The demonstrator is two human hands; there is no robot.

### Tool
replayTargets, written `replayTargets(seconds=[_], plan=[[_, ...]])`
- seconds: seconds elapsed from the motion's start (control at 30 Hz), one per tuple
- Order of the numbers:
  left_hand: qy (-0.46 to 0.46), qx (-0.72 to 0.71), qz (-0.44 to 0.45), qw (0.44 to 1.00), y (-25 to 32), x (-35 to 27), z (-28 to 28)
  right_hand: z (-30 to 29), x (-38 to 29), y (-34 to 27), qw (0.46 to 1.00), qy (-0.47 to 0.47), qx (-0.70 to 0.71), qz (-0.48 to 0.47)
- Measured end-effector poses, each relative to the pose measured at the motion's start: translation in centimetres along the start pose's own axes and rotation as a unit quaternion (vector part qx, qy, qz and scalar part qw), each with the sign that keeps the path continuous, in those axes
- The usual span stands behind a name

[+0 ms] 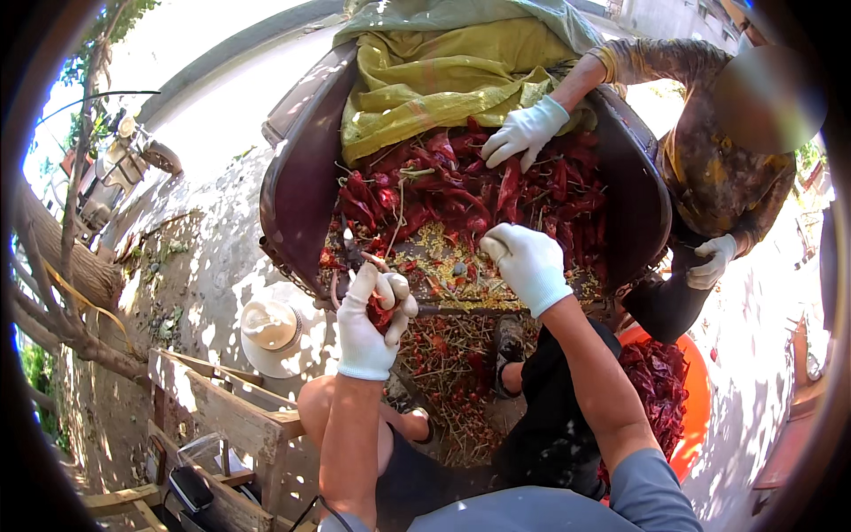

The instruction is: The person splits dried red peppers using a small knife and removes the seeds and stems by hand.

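My left hand (367, 336), in a white knit glove, is curled around a piece of red dried chili pepper (380, 315). Just beyond its fingers is a dark-bladed hand tool (350, 245) with pinkish handles; whether it touches the hand I cannot tell. My right hand (526, 265), gloved too, hovers over the near edge of the cart bed with curled fingers; their tips are partly hidden. A heap of red dried chili peppers (459, 179) fills the back of the metal cart (299, 173). Pale seeds (429, 256) and stem bits cover the bed nearest me.
A co-worker's gloved hand (527, 133) rests on the peppers beside a yellow woven sack (439, 73). An orange basin (698, 399) of peppers stands at my right. To the left are a straw hat (271, 326) and a wooden bench (216, 405). Stems (452, 386) litter the ground.
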State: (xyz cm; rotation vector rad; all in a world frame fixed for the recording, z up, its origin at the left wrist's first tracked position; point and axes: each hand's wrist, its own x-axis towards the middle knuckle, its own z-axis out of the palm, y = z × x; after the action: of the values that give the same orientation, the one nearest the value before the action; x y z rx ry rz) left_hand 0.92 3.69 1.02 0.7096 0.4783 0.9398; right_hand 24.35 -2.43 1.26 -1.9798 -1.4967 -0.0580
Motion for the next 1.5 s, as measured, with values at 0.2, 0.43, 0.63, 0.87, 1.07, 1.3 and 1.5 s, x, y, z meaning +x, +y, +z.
replayTargets(seconds=[0.2, 0.43, 0.63, 0.87, 1.07, 1.3, 1.5], plan=[[0.033, 0.010, -0.063, 0.997, 0.2, -0.1, 0.5, 2.8, 2.6, 1.9, 0.993, 0.027, -0.109, -0.021], [0.018, 0.096, -0.062, 0.993, 0.4, -0.2, 0.3, 4.4, 3.4, 1.4, 0.970, -0.125, -0.206, -0.023], [0.025, 0.096, -0.058, 0.993, 0.6, -0.1, 0.4, 4.8, 3.6, 1.5, 0.973, -0.126, -0.194, -0.011], [0.048, 0.112, -0.033, 0.992, 0.6, -0.1, 0.5, 3.6, 3.2, 1.9, 0.997, 0.008, 0.075, 0.015], [0.043, 0.442, 0.151, 0.883, -0.2, -0.2, 1.1, -1.6, 1.1, -2.2, 0.864, -0.139, 0.442, 0.197], [-0.038, 0.656, 0.302, 0.690, -2.1, -0.1, 1.4, -1.1, -0.8, -4.2, 0.777, -0.250, 0.541, 0.201], [-0.025, 0.652, 0.279, 0.704, -2.5, 0.3, 0.7, -1.4, -1.1, -5.7, 0.821, -0.199, 0.508, 0.166]])
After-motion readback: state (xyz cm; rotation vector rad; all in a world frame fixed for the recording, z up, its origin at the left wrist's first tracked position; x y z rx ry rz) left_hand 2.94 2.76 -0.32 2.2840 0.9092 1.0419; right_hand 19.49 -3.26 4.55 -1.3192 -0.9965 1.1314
